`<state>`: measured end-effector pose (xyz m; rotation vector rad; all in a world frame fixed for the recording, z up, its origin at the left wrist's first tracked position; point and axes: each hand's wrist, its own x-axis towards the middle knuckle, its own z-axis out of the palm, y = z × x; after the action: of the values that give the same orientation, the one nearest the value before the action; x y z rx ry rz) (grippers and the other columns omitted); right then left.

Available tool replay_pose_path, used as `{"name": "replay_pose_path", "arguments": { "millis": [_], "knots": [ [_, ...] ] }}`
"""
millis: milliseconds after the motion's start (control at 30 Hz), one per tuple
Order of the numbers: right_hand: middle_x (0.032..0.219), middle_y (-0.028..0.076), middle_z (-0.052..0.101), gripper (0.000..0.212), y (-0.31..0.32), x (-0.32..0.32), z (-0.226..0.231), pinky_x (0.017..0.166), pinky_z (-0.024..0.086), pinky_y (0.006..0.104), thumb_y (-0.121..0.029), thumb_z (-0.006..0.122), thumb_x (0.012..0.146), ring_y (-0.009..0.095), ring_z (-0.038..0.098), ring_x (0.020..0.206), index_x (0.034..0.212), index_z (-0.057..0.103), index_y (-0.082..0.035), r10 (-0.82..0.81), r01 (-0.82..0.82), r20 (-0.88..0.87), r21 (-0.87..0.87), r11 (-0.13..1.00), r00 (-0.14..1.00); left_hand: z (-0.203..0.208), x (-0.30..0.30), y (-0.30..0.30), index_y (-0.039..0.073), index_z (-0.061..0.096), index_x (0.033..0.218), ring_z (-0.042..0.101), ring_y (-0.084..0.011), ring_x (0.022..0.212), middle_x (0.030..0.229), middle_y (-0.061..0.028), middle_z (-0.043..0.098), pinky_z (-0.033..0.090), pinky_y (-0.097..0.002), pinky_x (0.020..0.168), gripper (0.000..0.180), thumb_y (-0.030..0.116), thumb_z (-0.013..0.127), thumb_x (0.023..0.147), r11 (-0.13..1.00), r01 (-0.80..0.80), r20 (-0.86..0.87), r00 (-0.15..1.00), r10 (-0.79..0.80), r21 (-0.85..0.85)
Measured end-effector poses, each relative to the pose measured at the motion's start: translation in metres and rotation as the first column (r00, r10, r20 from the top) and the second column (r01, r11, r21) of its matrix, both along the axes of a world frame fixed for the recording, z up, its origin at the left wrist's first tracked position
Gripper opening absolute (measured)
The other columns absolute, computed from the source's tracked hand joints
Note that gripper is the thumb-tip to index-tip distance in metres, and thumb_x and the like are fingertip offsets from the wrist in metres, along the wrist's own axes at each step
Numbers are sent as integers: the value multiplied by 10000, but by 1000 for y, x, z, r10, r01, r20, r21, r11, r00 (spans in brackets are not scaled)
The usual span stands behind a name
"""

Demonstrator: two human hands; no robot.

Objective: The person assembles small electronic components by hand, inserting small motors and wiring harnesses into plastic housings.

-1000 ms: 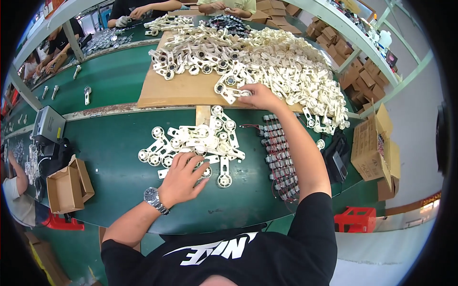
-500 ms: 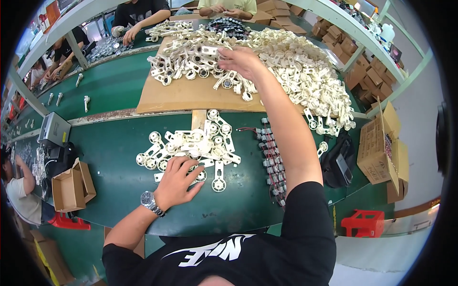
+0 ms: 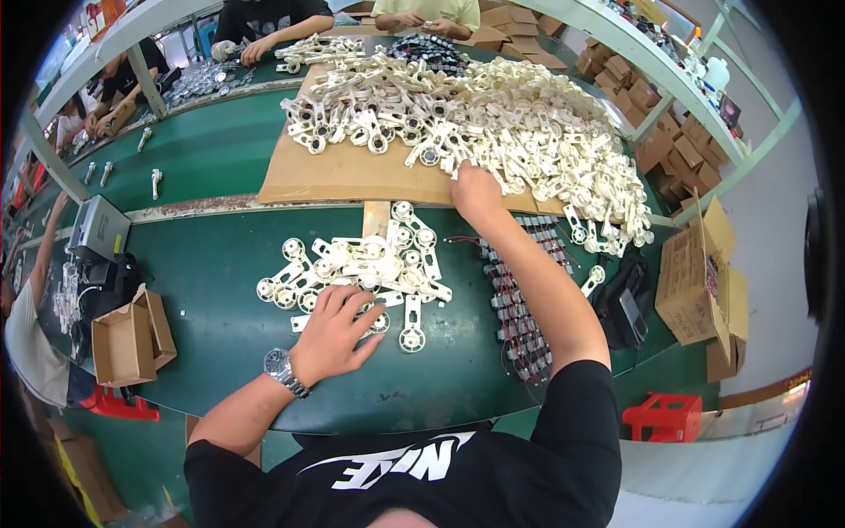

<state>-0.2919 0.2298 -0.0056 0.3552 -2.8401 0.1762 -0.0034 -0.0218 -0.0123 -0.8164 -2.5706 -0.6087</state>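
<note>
My left hand (image 3: pixel 333 339) lies open, fingers spread, at the near edge of a small heap of cream-white plastic arm-shaped parts (image 3: pixel 356 264) with round ring ends. A single ring-ended part (image 3: pixel 412 327) sticks out of this heap to the right of the fingers. My right hand (image 3: pixel 480 195) is closed at the front edge of a much larger pile of similar parts (image 3: pixel 528 132). Its fingers pinch a white plastic part (image 3: pixel 459 165) there, mostly hidden by the hand. Some parts in the pile have dark round centres.
Rows of small grey motors with wires (image 3: pixel 519 308) lie under my right forearm. Cardboard (image 3: pixel 326 176) supports the large pile. An open carton (image 3: pixel 691 282) stands at right, a small cardboard box (image 3: pixel 132 343) at left. Co-workers' hands (image 3: pixel 260 48) are busy across the bench.
My right hand has come back from above the large pile to its front edge, and its fingers have closed on a part. My left hand stays on the small heap.
</note>
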Motion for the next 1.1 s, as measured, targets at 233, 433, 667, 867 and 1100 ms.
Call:
{"name": "replay_pose_path", "arguments": {
  "millis": [233, 433, 667, 867, 1100],
  "knots": [
    [858, 270, 747, 355, -56, 3, 32, 788, 608, 534, -290, 736, 889, 445, 745, 837, 997, 702, 46, 179, -186, -55, -188, 964, 982, -2, 6, -6, 77, 706, 1234, 551, -324, 1193, 1269, -100, 631, 430, -481, 1035, 412, 233, 794, 864, 1000, -14, -4, 1000, 14, -1],
    [880, 225, 758, 271, -97, -33, 15, 806, 611, 471, -233, 751, 887, 396, 751, 837, 995, 731, 15, 334, -338, -80, -376, 863, 939, -3, 2, 1, 78, 703, 1241, 547, -323, 1200, 1272, -100, 630, 429, -478, 1040, 421, 226, 794, 857, 1000, 17, 2, 1000, -17, -6],
    [975, 192, 781, 272, -56, 30, 63, 845, 600, 433, -214, 720, 903, 360, 758, 902, 1074, 754, -5, 529, -452, 22, -490, 746, 849, -5, 7, -21, 31, 676, 1108, 526, -347, 1261, 1293, -125, 618, 371, -548, 1137, 397, 244, 751, 780, 993, -98, -41, 995, 95, -72],
    [1495, 310, 535, 733, 16, 123, 27, 1173, 402, 539, -522, 694, 995, 498, 463, 1405, 1548, 512, -77, 635, -546, 210, -358, 757, 743, 10, 12, -8, 93, 582, 1445, 459, -366, 1379, 1471, -150, 524, 266, -620, 1206, 752, 580, 716, 887, 994, -61, 45, 997, 65, -90],
    [1542, 343, 411, 681, -8, 174, -11, 1080, 396, 591, -534, 480, 1093, 498, 427, 1404, 1604, 428, -88, 456, -406, 203, -246, 880, 866, 10, 9, 39, 127, 707, 1187, 421, -387, 1459, 1470, -151, 553, 238, -632, 1243, 458, 498, 736, 921, 968, 121, 75, 991, -107, -218]
  ]
}}
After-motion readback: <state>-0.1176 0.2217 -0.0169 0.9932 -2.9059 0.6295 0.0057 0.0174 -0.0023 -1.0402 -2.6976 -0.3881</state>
